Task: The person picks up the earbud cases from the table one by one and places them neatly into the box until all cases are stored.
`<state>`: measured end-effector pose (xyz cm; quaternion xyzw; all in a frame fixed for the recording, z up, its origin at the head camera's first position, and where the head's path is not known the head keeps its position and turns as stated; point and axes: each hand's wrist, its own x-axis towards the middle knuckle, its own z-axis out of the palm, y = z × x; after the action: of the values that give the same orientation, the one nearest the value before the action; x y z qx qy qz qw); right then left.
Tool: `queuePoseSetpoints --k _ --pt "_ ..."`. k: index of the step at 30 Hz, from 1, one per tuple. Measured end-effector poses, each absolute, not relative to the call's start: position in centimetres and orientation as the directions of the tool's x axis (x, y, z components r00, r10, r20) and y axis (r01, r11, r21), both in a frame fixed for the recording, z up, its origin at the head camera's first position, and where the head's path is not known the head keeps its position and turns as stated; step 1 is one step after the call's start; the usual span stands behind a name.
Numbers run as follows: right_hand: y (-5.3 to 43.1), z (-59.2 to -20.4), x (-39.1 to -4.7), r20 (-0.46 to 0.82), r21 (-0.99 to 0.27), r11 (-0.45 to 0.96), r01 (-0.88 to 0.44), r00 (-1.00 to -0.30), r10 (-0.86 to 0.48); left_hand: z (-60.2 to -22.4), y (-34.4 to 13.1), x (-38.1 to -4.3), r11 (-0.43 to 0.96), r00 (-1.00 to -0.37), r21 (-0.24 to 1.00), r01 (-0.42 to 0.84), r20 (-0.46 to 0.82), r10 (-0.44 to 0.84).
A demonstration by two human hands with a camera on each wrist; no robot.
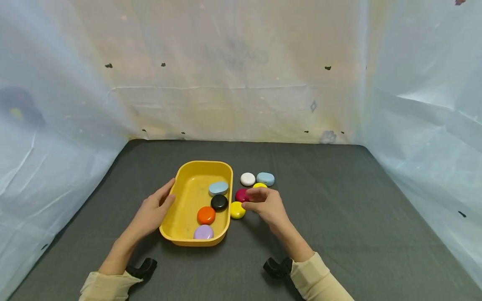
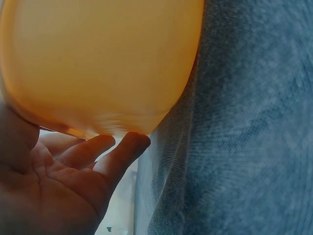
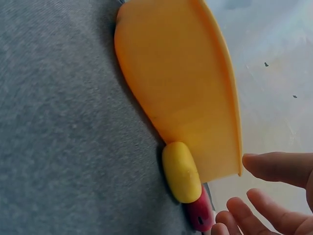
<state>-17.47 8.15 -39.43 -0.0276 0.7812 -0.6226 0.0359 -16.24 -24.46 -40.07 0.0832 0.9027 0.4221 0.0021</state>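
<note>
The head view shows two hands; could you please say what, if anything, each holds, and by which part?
The left hand holds the yellow tray by its left rim; the right hand, nothing.

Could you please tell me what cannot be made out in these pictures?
Head view: the right hand hides part of the far yellow piece and the red piece.
Left wrist view: the top edge cuts off the tray.
Right wrist view: the tray's wall hides the black piece.

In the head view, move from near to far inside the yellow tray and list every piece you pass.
Purple piece → orange piece → black piece → light blue piece.
</note>
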Motion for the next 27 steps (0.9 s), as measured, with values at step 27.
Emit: queuePoseSetpoints --k 27 --pt "7.6 -40.9 -17.4 -0.016 -0.966 0.254 -0.037 -0.979 -0.203 -40.0 -24.5 -16.3 0.632 -0.985 0.759 0.156 0.073 0.155"
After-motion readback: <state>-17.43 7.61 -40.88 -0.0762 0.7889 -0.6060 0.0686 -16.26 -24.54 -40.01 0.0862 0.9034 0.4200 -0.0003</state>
